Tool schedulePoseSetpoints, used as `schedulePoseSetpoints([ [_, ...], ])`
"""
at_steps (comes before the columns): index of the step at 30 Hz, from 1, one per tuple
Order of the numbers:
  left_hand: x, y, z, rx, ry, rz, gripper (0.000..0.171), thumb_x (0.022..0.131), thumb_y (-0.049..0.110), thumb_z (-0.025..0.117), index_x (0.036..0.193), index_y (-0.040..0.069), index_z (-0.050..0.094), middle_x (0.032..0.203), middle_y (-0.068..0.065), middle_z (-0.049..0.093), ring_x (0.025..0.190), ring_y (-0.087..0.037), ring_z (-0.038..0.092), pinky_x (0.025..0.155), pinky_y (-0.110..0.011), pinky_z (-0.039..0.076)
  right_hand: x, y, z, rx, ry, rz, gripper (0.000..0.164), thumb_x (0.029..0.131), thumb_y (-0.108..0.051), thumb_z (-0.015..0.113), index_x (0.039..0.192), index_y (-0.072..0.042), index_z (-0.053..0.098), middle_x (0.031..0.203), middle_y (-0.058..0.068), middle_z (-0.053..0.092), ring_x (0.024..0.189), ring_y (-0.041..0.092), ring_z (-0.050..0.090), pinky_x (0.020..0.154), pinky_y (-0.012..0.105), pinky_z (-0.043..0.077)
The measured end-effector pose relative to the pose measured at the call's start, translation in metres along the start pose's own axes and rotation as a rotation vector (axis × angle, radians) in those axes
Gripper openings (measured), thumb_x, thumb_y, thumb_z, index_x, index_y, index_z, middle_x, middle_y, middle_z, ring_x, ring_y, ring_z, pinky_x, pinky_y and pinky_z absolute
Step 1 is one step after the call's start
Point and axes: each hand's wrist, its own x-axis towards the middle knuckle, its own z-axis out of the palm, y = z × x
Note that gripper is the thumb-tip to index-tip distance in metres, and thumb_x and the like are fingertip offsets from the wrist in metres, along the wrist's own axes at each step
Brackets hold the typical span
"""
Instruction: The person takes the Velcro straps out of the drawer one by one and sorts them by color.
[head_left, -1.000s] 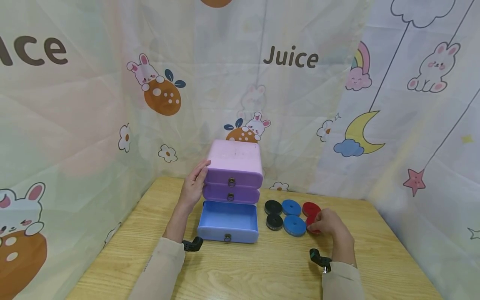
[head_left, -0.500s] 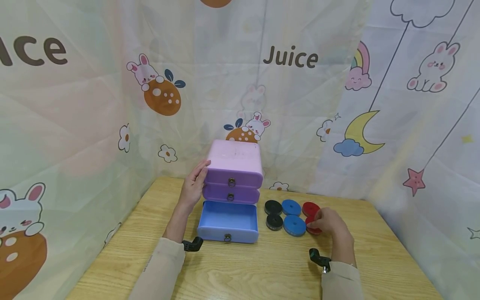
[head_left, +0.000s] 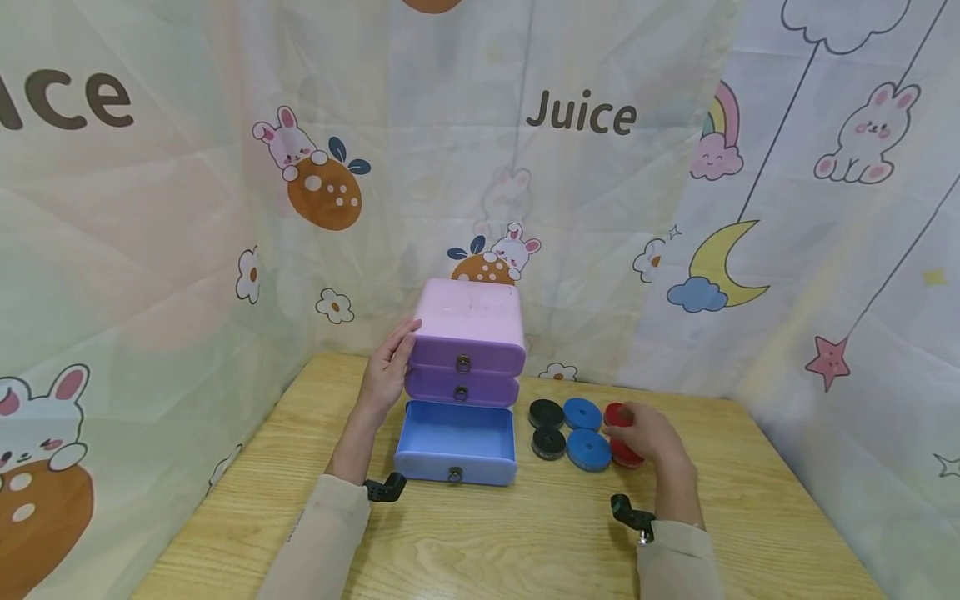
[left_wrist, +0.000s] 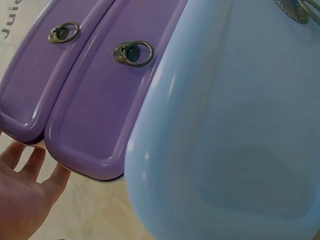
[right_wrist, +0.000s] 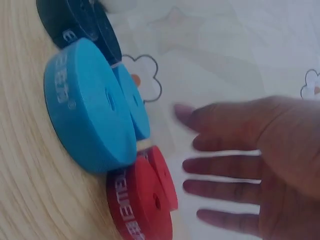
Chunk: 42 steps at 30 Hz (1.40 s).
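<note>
My left hand (head_left: pixel 385 379) rests its extended fingers against the left side of a small drawer cabinet (head_left: pixel 468 310) with a pink top. Two purple drawer fronts (left_wrist: pixel 95 110) are closed, each with a brass ring pull. Below them the blue drawer (head_left: pixel 483 469) is pulled out, and nothing shows inside it. My right hand (head_left: pixel 654 437) is over two red discs, its fingers spread and nothing in them. The front red disc (right_wrist: pixel 137 205) and the rear red disc (right_wrist: pixel 164 175) lie flat, with small centre holes; the front one has white edge lettering.
Left of the red discs lie two blue discs, front (head_left: pixel 589 451) and rear (head_left: pixel 582 413). Two black discs, front (head_left: pixel 549 444) and rear (head_left: pixel 547 414), lie between them and the cabinet. A printed curtain (head_left: pixel 585 208) closes off the wooden table's (head_left: pixel 555 542) back and sides.
My right hand has let go of the front red disc and moved up and slightly left, over the rear one. My left hand and the cabinet have stayed put.
</note>
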Motion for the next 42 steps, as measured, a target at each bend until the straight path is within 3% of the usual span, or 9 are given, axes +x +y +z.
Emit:
schedulePoseSetpoints([
  [5,0.000,0.000,0.000,-0.001,0.004,0.002,0.049,0.106,0.052,0.054,0.148,0.029,0.059,0.168,0.009,0.036,0.156,-0.023,0.033,0.120,-0.055,0.040,0.004,-0.014,0.004,0.140,0.079,-0.132,0.050,0.102,-0.034,0.068,0.136,0.002,0.060,0.132,0.026,0.066,0.114,0.041,0.065,0.093,0.056,0.059],
  [9,0.000,0.000,0.000,0.006,0.006,0.002,0.049,0.105,0.054,0.054,0.148,0.030,0.059,0.168,0.009,0.036,0.156,-0.024,0.034,0.119,-0.055,0.041,0.004,-0.030,0.006,0.213,0.092,-0.218,0.049,0.103,-0.040,0.066,0.134,-0.002,0.063,0.131,0.022,0.068,0.112,0.037,0.067,0.091,0.051,0.060],
  [14,0.000,0.000,0.000,0.001,0.002,0.011,0.050,0.105,0.053,0.054,0.148,0.028,0.059,0.169,0.004,0.035,0.156,-0.025,0.034,0.118,-0.057,0.041,-0.001,-0.053,0.008,0.206,0.065,-0.289,0.052,0.101,-0.045,0.068,0.133,-0.004,0.065,0.131,0.019,0.069,0.116,0.036,0.066,0.092,0.050,0.060],
  [20,0.001,-0.001,-0.001,0.000,0.001,0.010,0.051,0.105,0.053,0.054,0.149,0.028,0.059,0.170,0.003,0.034,0.156,-0.025,0.033,0.118,-0.056,0.041,-0.006,-0.080,0.014,0.204,0.026,-0.391,0.039,0.100,-0.032,0.072,0.128,-0.004,0.068,0.126,0.016,0.071,0.110,0.032,0.068,0.093,0.050,0.060],
  [29,0.000,0.000,-0.001,-0.001,0.004,0.009,0.050,0.105,0.053,0.054,0.148,0.028,0.059,0.169,0.003,0.035,0.156,-0.024,0.033,0.119,-0.056,0.041,-0.012,-0.118,0.031,0.192,-0.117,-0.512,0.036,0.099,-0.030,0.073,0.126,-0.006,0.070,0.122,0.009,0.073,0.106,0.022,0.070,0.093,0.046,0.060],
  [38,0.001,0.001,-0.002,0.005,-0.005,-0.008,0.047,0.107,0.050,0.053,0.148,0.028,0.059,0.168,0.010,0.036,0.156,-0.023,0.034,0.120,-0.054,0.040,-0.019,-0.137,0.041,0.206,-0.162,-0.564,0.035,0.097,-0.029,0.075,0.126,-0.010,0.072,0.125,0.013,0.073,0.111,0.031,0.069,0.098,0.054,0.057],
  [42,-0.001,0.005,-0.001,-0.005,-0.009,-0.016,0.045,0.109,0.043,0.052,0.151,0.025,0.057,0.170,0.007,0.034,0.157,-0.023,0.032,0.120,-0.054,0.039,-0.021,-0.142,0.043,0.185,-0.165,-0.586,0.036,0.097,-0.029,0.076,0.124,-0.006,0.071,0.123,0.013,0.073,0.111,0.036,0.069,0.097,0.056,0.057],
])
